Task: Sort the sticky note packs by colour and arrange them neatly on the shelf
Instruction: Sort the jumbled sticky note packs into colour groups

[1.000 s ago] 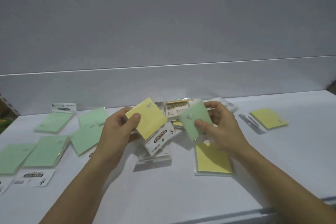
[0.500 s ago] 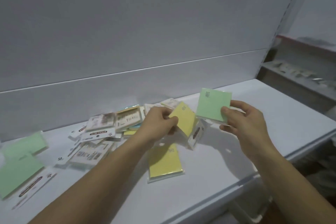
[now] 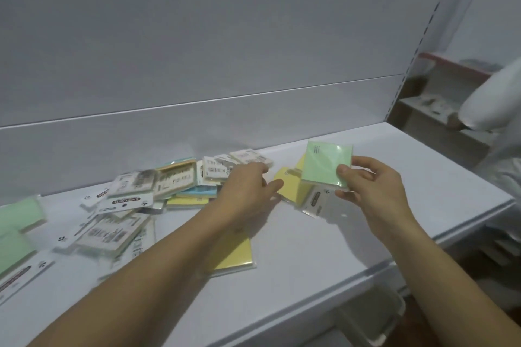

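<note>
1. The right hand [image 3: 372, 191] holds a green sticky note pack [image 3: 327, 165] up above the white shelf [image 3: 394, 205], thumb pinched on its near right corner and fingers behind it; the pack's clear wrapper with a printed header hangs down toward the shelf.
2. The left hand [image 3: 248, 189] reaches over the middle of the shelf, fingers loosely curled and thumb out, touching a yellow pack [image 3: 290, 186] that lies just left of the green one. Whether it grips that pack I cannot tell.
3. Another yellow pack [image 3: 236, 256] lies flat near the front edge, partly under the left forearm.
4. A jumbled pile of packs [image 3: 174, 186] sits left of the left hand against the back panel, many face-down with printed labels showing, with blue and yellow edges among them.
5. More green packs [image 3: 17, 222] lie at the far left, blurred.
6. A white sleeve [image 3: 490, 104] of another person shows at the right edge.
</note>
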`<state>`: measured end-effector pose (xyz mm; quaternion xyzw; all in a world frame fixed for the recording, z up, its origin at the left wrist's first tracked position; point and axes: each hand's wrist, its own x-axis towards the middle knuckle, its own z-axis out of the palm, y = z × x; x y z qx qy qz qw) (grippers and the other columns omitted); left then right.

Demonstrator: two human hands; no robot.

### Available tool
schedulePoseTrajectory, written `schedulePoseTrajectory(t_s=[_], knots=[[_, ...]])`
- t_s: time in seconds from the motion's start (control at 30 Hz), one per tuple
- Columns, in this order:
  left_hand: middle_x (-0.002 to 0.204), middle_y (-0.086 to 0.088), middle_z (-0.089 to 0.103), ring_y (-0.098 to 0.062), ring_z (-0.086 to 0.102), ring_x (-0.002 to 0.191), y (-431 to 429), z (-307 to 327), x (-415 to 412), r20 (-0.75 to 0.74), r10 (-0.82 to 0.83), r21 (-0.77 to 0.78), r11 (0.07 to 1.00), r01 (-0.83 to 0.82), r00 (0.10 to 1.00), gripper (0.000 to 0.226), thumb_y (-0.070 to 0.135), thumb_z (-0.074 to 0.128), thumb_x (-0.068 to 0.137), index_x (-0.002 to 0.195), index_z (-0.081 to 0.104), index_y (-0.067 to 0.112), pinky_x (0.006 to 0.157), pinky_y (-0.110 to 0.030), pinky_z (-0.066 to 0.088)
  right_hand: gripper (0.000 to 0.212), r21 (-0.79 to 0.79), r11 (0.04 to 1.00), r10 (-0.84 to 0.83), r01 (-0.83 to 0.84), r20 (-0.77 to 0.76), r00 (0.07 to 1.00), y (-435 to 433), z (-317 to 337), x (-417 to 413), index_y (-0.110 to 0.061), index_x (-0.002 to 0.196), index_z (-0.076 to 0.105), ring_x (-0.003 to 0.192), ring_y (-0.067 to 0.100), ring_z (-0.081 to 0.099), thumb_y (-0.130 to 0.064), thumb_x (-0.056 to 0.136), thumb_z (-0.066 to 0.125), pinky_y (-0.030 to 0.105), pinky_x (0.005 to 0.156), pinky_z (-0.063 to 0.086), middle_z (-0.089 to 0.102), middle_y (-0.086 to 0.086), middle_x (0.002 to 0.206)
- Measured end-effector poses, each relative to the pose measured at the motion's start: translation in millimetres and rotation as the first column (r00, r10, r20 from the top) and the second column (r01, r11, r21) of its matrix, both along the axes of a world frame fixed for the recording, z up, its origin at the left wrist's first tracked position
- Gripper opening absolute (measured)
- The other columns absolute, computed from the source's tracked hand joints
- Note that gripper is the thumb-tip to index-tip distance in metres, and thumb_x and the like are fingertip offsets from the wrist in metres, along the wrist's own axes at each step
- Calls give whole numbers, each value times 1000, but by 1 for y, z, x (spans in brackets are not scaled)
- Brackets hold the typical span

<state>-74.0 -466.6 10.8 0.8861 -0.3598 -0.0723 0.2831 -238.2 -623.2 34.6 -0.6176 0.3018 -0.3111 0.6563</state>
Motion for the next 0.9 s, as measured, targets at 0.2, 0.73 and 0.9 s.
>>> schedulePoseTrajectory(t_s=[0.2,0.73,0.9], knots=[[132,16,55,-2,52,114,111,12,-8,101,-304,238,932,273,947,69,67,62,80,140,49,36,97,-22,41,20,-46,990,135,-136,-28,990,8,-13,13,-9,113,66,93,27,75,-9,94,70,31,64,62,79,13,96],[118,10,61,-12,51,110,68,-12,-17,228,-202,-12,978,210,953,52,60,72,74,115,57,33,93,-32,44,24,19,988,154,-155,77,985,31,-13,20,-6,119,63,87,23,74,-8,95,68,25,60,58,78,10,95],[124,5,60,-16,49,118,13,-29,-26,215,-225,-92,964,249,950,62,62,64,75,123,60,23,100,-34,44,20,9,992,125,-127,96,987,24,-8,5,-9,116,65,84,17,74,-9,96,67,25,63,59,79,2,85]])
